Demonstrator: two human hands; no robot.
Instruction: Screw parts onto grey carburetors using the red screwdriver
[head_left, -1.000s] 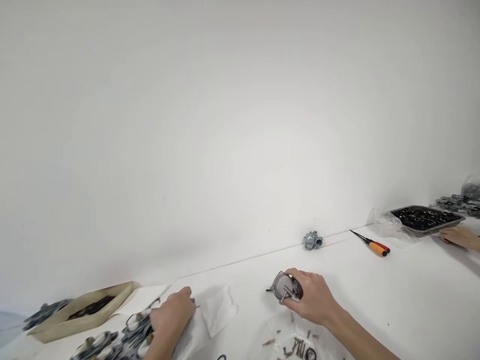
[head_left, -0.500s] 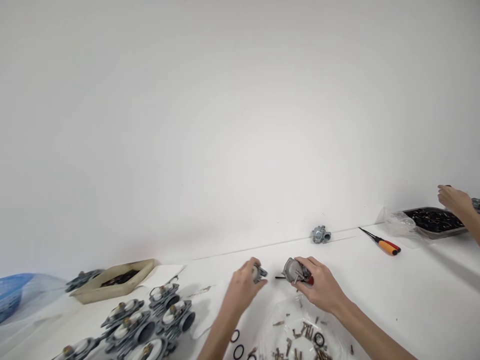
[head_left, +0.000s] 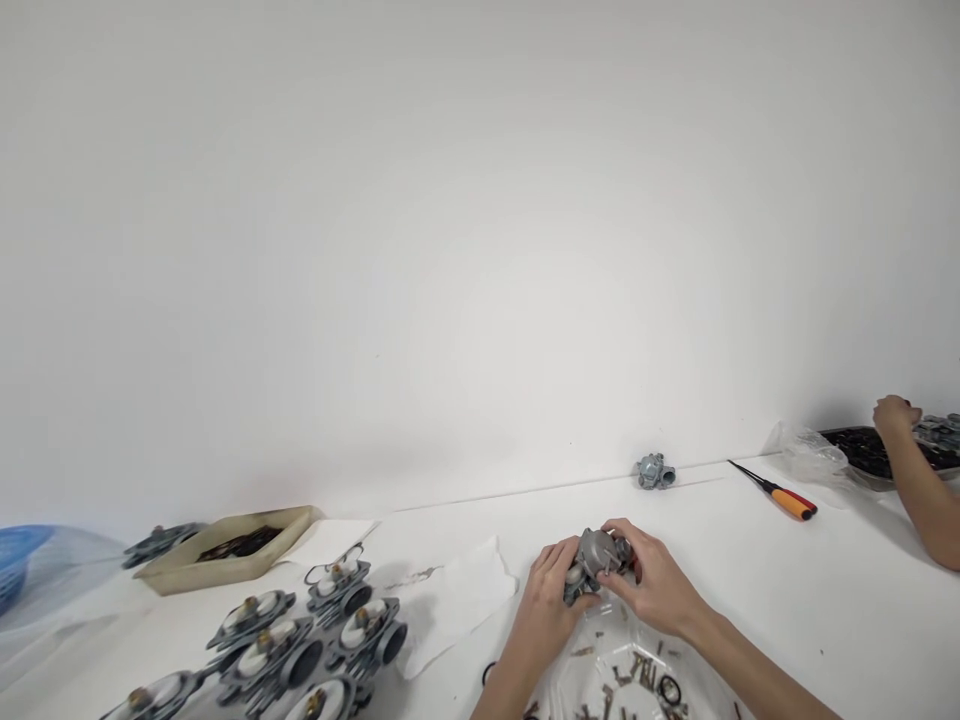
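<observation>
My left hand [head_left: 547, 595] is closed around a grey carburetor body [head_left: 576, 580], its white float partly showing between the fingers. With my right hand [head_left: 656, 580] I grip a round grey float bowl [head_left: 598, 552], which is against the body. The fingers cover where the two parts meet. Just below, a clear plastic tray [head_left: 559, 680] holds small brass fittings and black rings. To the left, several carburetor bodies [head_left: 274, 650] lie with white floats facing up. A white sheet [head_left: 465, 595] is beside my left hand.
A beige tray [head_left: 165, 575] of dark parts and a blue basket [head_left: 22, 545] stand at left. Near the wall are another carburetor [head_left: 655, 472] and orange- and red-handled screwdrivers [head_left: 787, 498]. At right, a co-worker's hand [head_left: 896, 412] is over a tray of black parts [head_left: 862, 450].
My left hand has come from the carburetors at left, carrying one body over to the bowl in my right hand. The red handle and dark shaft seen by my right hand are now hidden.
</observation>
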